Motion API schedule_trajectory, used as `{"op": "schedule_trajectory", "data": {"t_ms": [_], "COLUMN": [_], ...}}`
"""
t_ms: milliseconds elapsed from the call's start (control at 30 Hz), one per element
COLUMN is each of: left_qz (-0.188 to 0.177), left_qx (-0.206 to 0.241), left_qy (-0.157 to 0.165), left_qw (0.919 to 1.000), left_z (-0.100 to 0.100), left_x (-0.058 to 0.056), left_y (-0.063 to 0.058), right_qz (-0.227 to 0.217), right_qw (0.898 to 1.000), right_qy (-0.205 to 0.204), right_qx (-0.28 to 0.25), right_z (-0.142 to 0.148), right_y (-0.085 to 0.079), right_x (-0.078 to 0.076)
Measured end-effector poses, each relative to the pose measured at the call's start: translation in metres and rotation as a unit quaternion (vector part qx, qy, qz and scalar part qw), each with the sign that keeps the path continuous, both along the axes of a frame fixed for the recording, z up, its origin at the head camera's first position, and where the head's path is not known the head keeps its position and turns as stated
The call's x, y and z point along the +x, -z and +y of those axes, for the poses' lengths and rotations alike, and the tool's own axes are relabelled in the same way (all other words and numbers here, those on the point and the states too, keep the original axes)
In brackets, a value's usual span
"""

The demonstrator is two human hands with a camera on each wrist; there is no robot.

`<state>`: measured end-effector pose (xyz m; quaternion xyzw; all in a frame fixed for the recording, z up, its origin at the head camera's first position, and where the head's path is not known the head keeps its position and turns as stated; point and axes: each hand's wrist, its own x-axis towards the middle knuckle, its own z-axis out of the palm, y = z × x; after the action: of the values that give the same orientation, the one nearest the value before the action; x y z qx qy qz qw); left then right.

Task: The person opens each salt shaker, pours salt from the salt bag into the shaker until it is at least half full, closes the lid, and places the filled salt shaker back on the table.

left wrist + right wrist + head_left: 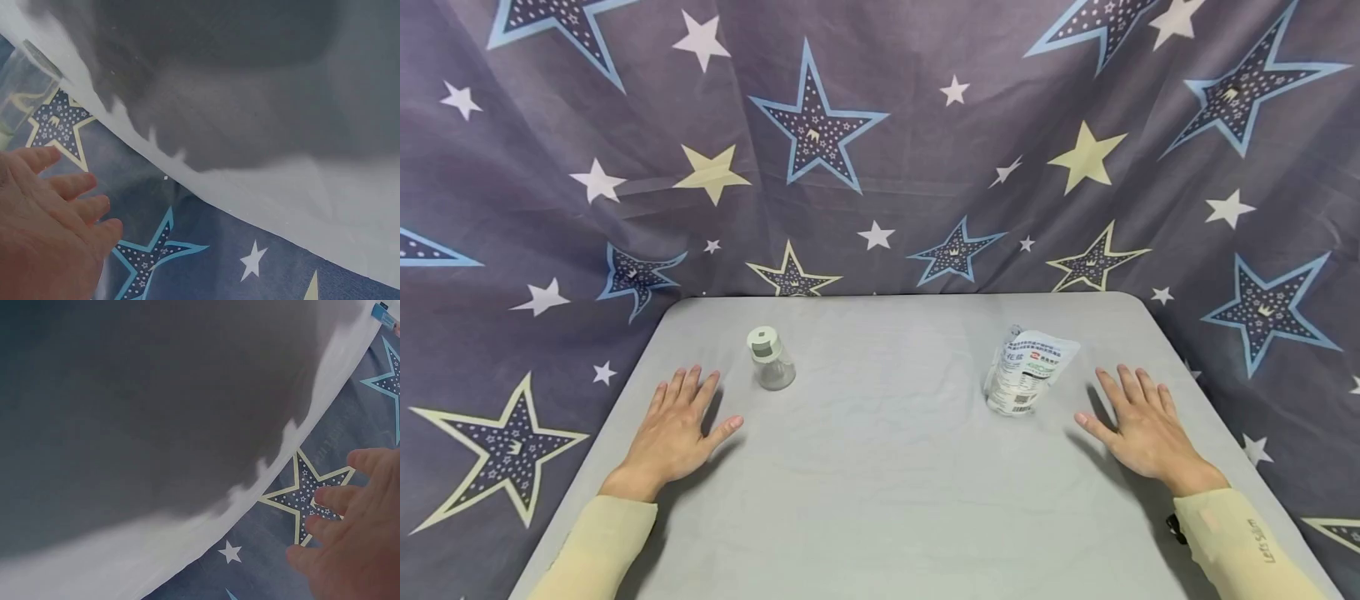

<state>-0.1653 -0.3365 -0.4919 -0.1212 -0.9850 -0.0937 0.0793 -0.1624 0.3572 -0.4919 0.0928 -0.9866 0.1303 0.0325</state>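
My left hand (674, 433) is held palm down over the left side of the table, fingers spread and holding nothing. Just beyond its fingertips, to the right, stands a clear jar with a white-green cap (771, 358). Part of the clear jar (25, 81) also shows at the left edge of the left wrist view. Over the table's right side my right hand (1146, 429) is spread the same way, with nothing in it. A white printed pouch (1028, 371) stands upright to the left of that hand, apart from its fingers.
Both things stand on a table with a pale grey cover (880, 500). A dark curtain with stars (880, 150) hangs behind the far edge and along both sides. Shadows of the hands fall on the cover.
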Motion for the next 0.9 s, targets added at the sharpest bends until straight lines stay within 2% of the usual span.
{"op": "schedule_trajectory", "data": {"t_ms": [400,900], "left_qz": [-0.003,0.004], "left_qx": [0.011,0.042], "left_qy": [0.005,0.015], "left_qw": [0.9999,0.999], "left_z": [0.004,0.01], "left_x": [-0.002,-0.008], "left_y": [0.003,0.008], "right_qz": [-0.002,0.023], "right_qw": [1.0,0.999], "right_qy": [-0.015,-0.03], "right_qx": [-0.009,-0.026], "right_z": [-0.003,-0.01], "right_y": [0.001,0.002], "right_x": [0.001,0.009]}}
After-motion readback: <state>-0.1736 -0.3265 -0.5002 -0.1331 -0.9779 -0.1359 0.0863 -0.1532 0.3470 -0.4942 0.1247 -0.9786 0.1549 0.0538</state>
